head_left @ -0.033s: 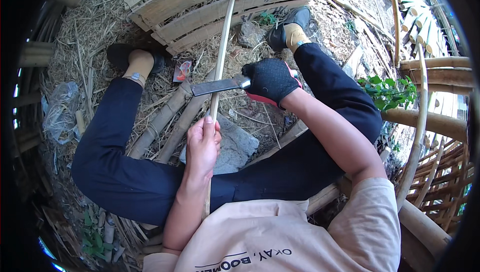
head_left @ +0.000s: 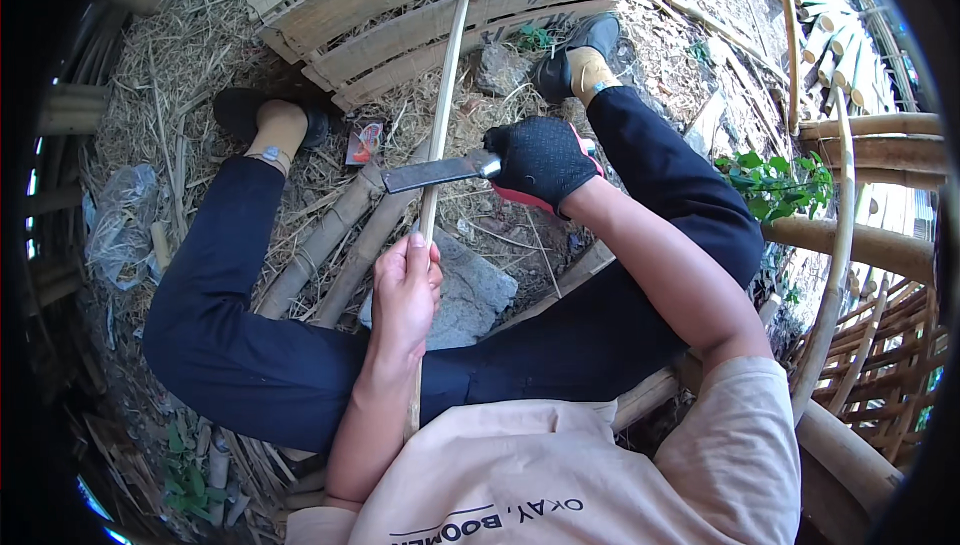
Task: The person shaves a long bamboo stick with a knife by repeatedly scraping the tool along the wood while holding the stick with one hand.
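A long pale bamboo strip [head_left: 445, 95] runs from near my shirt, past my lap, to the slatted wooden crate at the far side. My bare left hand [head_left: 404, 285] is closed around it, thumb along the top. In a black and red glove, my right hand [head_left: 540, 165] grips a knife with a broad, blunt-ended blade [head_left: 432, 175]. The blade lies crosswise over the strip, a little beyond my left hand, and touches or nearly touches it. Most of the knife's handle is hidden in the glove.
A slatted wooden crate [head_left: 400, 30] stands at the far side between my feet. Below my hands lie a grey stone block [head_left: 465, 290] and bamboo poles [head_left: 335, 230] on straw. A clear plastic bag [head_left: 122, 230] lies left; bamboo rails [head_left: 860, 245] and a woven basket [head_left: 880, 355] are right.
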Motion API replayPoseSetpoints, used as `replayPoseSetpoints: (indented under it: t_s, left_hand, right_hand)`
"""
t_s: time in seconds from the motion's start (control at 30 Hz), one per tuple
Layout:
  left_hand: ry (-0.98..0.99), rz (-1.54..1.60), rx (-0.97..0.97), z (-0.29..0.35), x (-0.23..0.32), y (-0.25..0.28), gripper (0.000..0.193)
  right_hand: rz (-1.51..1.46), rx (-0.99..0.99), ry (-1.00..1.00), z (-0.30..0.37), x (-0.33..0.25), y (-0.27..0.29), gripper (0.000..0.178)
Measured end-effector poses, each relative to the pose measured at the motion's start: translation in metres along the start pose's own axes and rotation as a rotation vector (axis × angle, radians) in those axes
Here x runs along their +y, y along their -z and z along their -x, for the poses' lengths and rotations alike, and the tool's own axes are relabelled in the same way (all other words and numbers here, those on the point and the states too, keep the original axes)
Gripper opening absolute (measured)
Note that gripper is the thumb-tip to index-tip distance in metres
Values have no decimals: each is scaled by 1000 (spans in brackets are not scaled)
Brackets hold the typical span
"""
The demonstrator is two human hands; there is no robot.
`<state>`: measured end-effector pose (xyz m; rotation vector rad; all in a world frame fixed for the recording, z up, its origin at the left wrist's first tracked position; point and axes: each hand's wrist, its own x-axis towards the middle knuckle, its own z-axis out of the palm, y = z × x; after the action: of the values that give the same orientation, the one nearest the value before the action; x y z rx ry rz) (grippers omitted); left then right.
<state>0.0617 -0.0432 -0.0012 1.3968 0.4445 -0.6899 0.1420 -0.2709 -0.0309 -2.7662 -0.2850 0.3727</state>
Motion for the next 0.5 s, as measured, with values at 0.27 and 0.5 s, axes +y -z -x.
replayPoseSetpoints:
  t_s: [0.27,0.5]
  left_hand:
    - [19,56,-41,5,1,3,32]
    - [63,103,-37,2,2,0,32]
  right_hand:
    - [59,171,-232,-9,59,20,27]
    - [-65,15,39,3,0,6,23]
